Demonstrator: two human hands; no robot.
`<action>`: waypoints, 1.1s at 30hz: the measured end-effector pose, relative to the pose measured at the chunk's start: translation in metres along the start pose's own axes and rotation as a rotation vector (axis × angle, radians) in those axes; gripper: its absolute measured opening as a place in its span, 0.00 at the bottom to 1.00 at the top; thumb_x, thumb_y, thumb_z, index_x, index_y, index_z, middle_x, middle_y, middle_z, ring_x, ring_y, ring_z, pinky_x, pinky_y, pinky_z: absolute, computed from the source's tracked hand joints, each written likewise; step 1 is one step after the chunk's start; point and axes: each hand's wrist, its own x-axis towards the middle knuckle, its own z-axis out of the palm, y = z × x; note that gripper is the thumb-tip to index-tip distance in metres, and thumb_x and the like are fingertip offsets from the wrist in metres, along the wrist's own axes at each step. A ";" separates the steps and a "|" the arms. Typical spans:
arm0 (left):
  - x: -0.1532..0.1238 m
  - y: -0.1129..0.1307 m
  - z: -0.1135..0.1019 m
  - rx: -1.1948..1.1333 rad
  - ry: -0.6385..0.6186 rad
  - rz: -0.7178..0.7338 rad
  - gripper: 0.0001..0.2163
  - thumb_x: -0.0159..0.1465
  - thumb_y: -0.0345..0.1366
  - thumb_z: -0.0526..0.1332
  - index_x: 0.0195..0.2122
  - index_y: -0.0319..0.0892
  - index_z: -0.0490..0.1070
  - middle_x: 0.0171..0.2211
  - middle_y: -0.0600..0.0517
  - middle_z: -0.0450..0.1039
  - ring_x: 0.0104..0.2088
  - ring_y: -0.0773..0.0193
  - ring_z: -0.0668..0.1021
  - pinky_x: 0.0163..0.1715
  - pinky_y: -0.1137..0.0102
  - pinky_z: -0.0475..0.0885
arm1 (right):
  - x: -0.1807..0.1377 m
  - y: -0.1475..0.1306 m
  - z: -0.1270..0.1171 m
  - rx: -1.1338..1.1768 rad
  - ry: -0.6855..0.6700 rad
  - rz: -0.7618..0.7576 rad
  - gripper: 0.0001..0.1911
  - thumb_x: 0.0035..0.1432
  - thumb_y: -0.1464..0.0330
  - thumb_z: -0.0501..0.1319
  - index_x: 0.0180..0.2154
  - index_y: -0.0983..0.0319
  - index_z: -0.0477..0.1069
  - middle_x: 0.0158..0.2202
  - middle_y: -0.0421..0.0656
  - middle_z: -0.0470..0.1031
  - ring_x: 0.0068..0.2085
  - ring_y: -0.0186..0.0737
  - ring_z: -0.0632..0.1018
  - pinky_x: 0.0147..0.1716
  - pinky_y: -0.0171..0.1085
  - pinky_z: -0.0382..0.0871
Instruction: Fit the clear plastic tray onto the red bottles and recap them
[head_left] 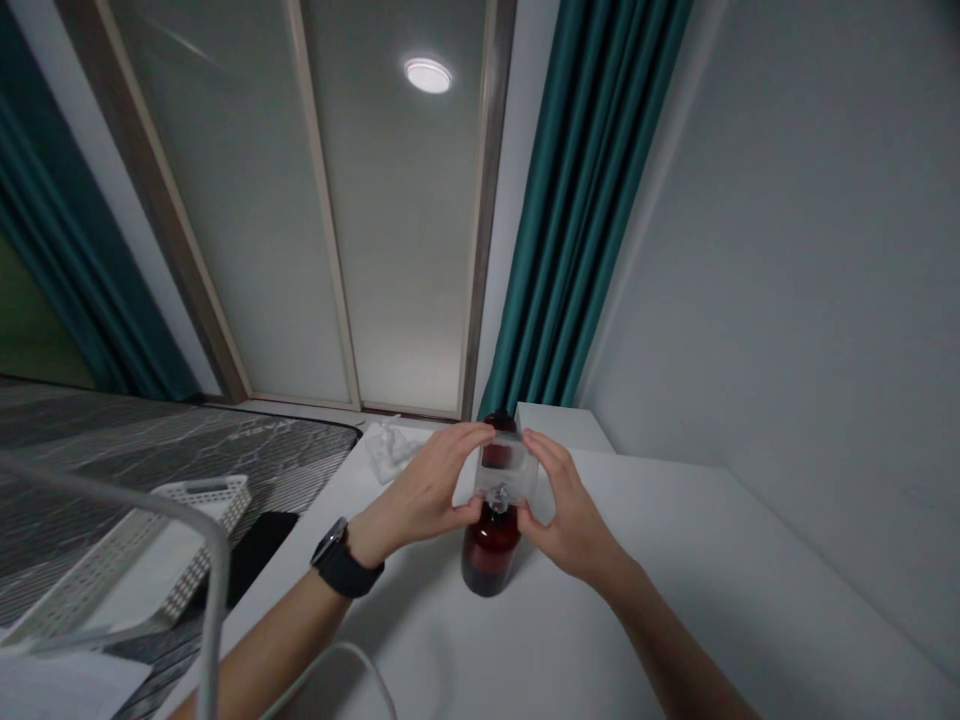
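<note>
A clear, box-like plastic container [517,455] is held between my two hands, over the top of a dark reddish-brown bottle [489,560]. My left hand [424,490] grips its left side, fingers at the upper edge and thumb at the lower one. My right hand [566,505] holds the right side the same way. A shiny clear knob [497,497] shows at the container's lower edge, above the bottle; whether it belongs to the container or the bottle, I cannot tell. Behind the container, the dark top of something brown [499,420] is partly hidden.
Crumpled white tissue or plastic [390,450] lies left of my hands on the white table [600,620]. A white box [566,428] stands at the back. Left are a white perforated basket [202,490], a grey metal tube [217,600] and a white cable [352,648].
</note>
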 end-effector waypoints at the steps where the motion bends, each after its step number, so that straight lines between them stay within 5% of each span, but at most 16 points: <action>1: 0.002 -0.002 0.001 -0.023 -0.003 -0.017 0.37 0.57 0.27 0.63 0.66 0.44 0.50 0.62 0.40 0.62 0.62 0.48 0.66 0.63 0.48 0.63 | 0.001 0.001 0.000 0.029 -0.014 0.039 0.45 0.54 0.80 0.57 0.69 0.54 0.45 0.66 0.50 0.57 0.67 0.52 0.62 0.65 0.57 0.61; 10: -0.007 -0.017 0.023 -0.326 0.072 -0.341 0.33 0.57 0.31 0.62 0.63 0.44 0.53 0.58 0.42 0.65 0.55 0.51 0.71 0.51 0.57 0.70 | -0.011 0.011 0.015 0.372 0.077 0.245 0.35 0.62 0.74 0.56 0.67 0.50 0.50 0.68 0.48 0.53 0.67 0.50 0.63 0.60 0.52 0.69; 16: -0.033 -0.032 0.036 -0.528 0.142 -0.689 0.27 0.63 0.41 0.59 0.62 0.42 0.54 0.47 0.45 0.68 0.46 0.56 0.74 0.42 0.63 0.71 | -0.049 0.019 0.039 0.374 0.222 0.349 0.23 0.66 0.70 0.54 0.62 0.55 0.57 0.55 0.50 0.68 0.53 0.48 0.75 0.52 0.51 0.75; 21: -0.062 -0.043 0.048 -0.535 0.147 -0.872 0.21 0.66 0.44 0.56 0.58 0.43 0.60 0.38 0.51 0.68 0.38 0.59 0.74 0.37 0.65 0.70 | -0.066 0.006 0.054 0.315 0.074 0.377 0.35 0.57 0.71 0.62 0.64 0.55 0.54 0.57 0.51 0.67 0.56 0.51 0.73 0.56 0.53 0.71; 25: -0.075 -0.044 0.057 -0.512 0.081 -0.868 0.19 0.67 0.45 0.56 0.55 0.42 0.62 0.37 0.51 0.70 0.36 0.59 0.74 0.38 0.65 0.70 | -0.069 -0.005 0.067 0.294 -0.018 0.469 0.49 0.47 0.75 0.67 0.67 0.53 0.49 0.63 0.50 0.62 0.63 0.55 0.67 0.62 0.57 0.64; 33: -0.074 -0.039 0.061 -0.387 0.029 -0.869 0.20 0.67 0.44 0.53 0.55 0.38 0.62 0.34 0.49 0.72 0.35 0.56 0.75 0.38 0.63 0.70 | -0.069 0.005 0.071 0.316 0.059 0.572 0.48 0.49 0.72 0.67 0.68 0.54 0.48 0.63 0.51 0.64 0.63 0.55 0.68 0.63 0.60 0.60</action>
